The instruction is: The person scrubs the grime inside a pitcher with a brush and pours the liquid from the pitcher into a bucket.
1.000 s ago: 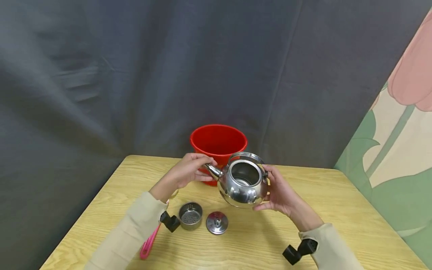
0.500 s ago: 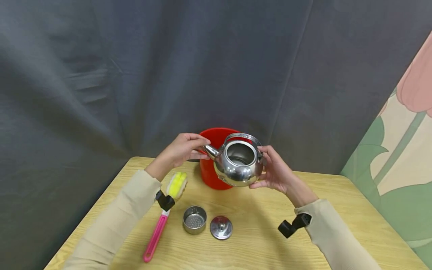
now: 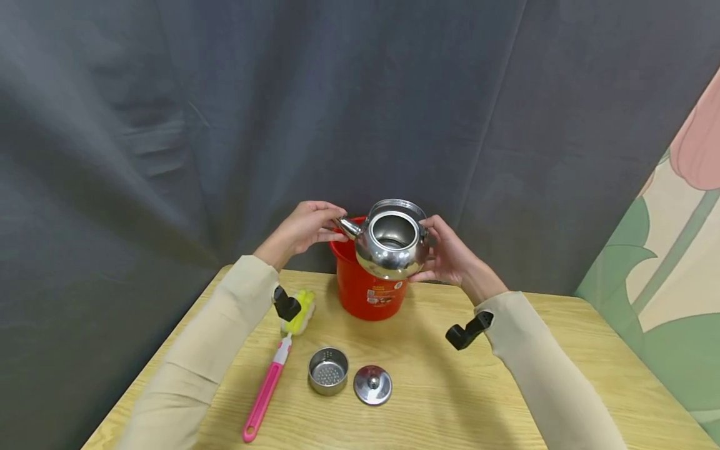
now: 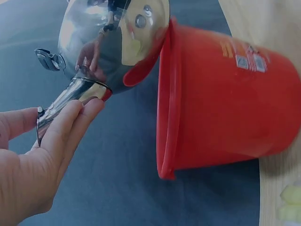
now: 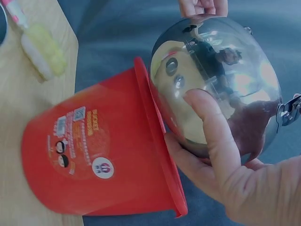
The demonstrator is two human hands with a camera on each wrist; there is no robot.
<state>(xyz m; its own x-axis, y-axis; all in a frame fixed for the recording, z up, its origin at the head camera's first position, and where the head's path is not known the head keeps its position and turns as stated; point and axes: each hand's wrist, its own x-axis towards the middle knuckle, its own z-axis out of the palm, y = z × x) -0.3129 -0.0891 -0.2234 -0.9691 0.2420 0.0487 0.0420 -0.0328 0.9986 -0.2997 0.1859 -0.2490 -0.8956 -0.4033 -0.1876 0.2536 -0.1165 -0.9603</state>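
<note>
Holding steel kettle (image 3: 390, 262): left hand (image 3: 306, 228) pinches spout (image 3: 349, 227), right hand (image 3: 450, 253) grips body. Kettle raised since second ago, now just above rim (image 4: 174, 94) of red bucket (image 3: 365, 300) near far edge of worktop (image 3: 427, 419); contact hard to tell. Work seems now at bucket.

Place: staged recording corner; building type cannot be told.
Plain dark cloth (image 3: 337, 112) hangs with creases behind a wood-grain table (image 3: 467, 387); a flower-patterned wall covering (image 3: 669, 269) shows at right; small black wrist cameras (image 3: 287, 305) sit at both cuffs (image 3: 260, 275).
</note>
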